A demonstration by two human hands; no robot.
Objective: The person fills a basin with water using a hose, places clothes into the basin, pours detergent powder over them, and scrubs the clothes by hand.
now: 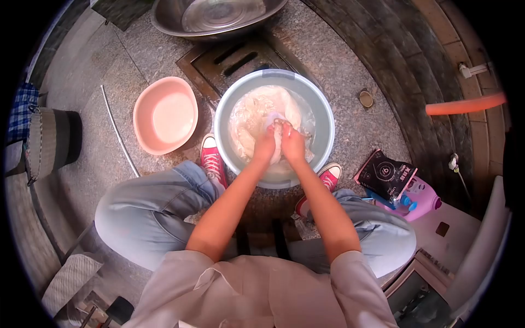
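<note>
Where a blue tub [220, 128] is set between two red shoes [212, 163], a pale cloth [285, 104] is soaked in water [307, 113]. Part of it is gripped by the left hand [264, 144] and the right hand [293, 145], held close together. To the left, a pink bowl [169, 116] is placed near the tub.

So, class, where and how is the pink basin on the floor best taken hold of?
Probably by the near rim of the pink basin, coming from above with the left hand, thumb inside and fingers outside. The basin sits upright, mouth facing up, so its rim is exposed, and it stands on that hand's side.
</note>
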